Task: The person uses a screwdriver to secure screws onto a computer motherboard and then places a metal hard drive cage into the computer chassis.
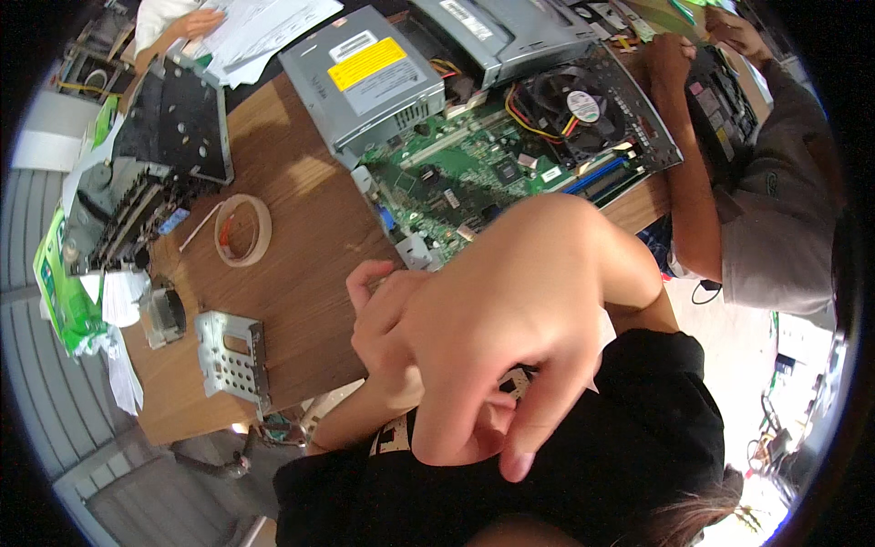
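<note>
My right hand (510, 310) is raised close in front of my black shirt (638, 392), back up. Its fingers bend downward, the thumb hangs apart from them, and nothing shows between. Partly behind it, my left hand (378, 301) sits over the near edge of the table with bent fingers; most of its palm and fingertips are hidden. Just beyond both hands lies a green computer motherboard (460, 178) with a black cooling fan (565, 105). A grey metal power supply box (360, 82) with a yellow label stands at its far left corner.
On the wooden table (301, 182) lie a tape roll (243, 231) and a perforated metal bracket (232, 356). A black metal panel (182, 123) stands at left. A grey drive (506, 36) is at the back. Another person's arm (688, 173) reaches in at right, and a hand (196, 23) rests on papers far left.
</note>
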Motion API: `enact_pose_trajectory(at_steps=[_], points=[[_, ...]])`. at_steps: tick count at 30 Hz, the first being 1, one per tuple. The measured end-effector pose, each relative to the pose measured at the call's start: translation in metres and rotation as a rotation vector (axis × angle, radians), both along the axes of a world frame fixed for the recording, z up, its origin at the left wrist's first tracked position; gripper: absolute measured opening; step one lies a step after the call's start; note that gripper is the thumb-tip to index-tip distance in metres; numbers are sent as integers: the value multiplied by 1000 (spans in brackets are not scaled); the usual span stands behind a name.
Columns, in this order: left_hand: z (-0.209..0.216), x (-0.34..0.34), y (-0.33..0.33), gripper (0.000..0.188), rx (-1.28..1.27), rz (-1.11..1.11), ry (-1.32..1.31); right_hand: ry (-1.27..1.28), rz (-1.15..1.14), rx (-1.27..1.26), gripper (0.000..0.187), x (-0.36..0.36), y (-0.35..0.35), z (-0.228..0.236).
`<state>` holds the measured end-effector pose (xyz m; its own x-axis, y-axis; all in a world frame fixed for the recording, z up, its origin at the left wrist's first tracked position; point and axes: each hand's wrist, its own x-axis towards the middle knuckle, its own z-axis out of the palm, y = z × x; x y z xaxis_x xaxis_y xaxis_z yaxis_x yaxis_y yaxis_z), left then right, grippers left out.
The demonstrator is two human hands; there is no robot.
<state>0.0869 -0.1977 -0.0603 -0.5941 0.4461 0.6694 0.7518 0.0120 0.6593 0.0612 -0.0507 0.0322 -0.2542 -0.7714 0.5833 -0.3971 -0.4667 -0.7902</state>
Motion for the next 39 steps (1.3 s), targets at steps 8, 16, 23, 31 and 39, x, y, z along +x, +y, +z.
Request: enact_pose_trajectory(at_steps=[8, 16, 23, 31, 39], points=[[13, 4, -9, 26, -238, 3, -176, -10, 5, -50, 33, 10, -8, -12], [-3, -4, -9, 21, -209, -32, -35, -62, -319, 101, 26, 27, -7, -6], [-18, -4, 1, 52, -110, 75, -217, -279, -430, 44, 18, 39, -10, -4], [-29, 1, -3, 53, -5, 30, -367, -105, -596, 45, 10, 42, -19, -15], [-31, 8, -8, 54, 5, -39, -519, -193, -1032, -96, 15, 67, -37, -10]])
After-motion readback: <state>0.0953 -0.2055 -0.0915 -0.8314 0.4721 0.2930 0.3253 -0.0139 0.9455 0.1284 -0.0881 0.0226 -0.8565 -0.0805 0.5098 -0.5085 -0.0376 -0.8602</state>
